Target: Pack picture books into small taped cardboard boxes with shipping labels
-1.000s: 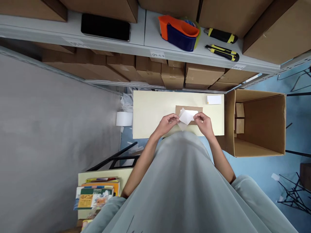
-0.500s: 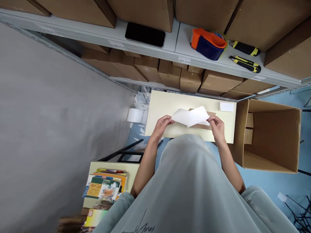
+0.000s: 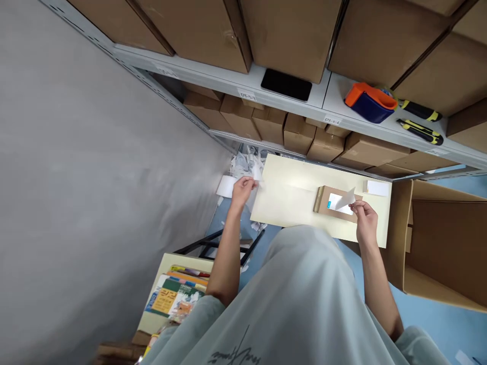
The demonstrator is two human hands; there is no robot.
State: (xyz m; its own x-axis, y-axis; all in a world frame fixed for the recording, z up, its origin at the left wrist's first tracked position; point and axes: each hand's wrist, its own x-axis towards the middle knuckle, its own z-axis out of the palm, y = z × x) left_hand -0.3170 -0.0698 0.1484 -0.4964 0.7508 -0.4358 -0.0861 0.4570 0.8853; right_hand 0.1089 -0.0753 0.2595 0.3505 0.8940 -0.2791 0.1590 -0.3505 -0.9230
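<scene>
My left hand (image 3: pixel 243 192) is out past the left edge of the cream table, fingers pinched on a thin white piece of paper (image 3: pixel 258 177), blurred against the scraps behind. My right hand (image 3: pixel 366 220) pinches a white label (image 3: pixel 346 199) by its right end, over a small brown cardboard box (image 3: pixel 323 201). The label stands tilted above the box's top, where a white patch with a small blue mark shows. Whether the label touches the box I cannot tell.
A small white box (image 3: pixel 376 188) sits at the table's (image 3: pixel 285 203) back right. On the right stands a large open carton (image 3: pixel 403 238). White paper scraps and a paper roll (image 3: pixel 225 186) lie left. The shelf above holds a phone (image 3: pixel 286 84), tape dispenser (image 3: pixel 371 103) and cutters (image 3: pixel 420 132).
The two white pieces, together between my hands before, are now apart. My left hand has moved off the table's left side; my right hand holds its piece over the box. The view has shifted left.
</scene>
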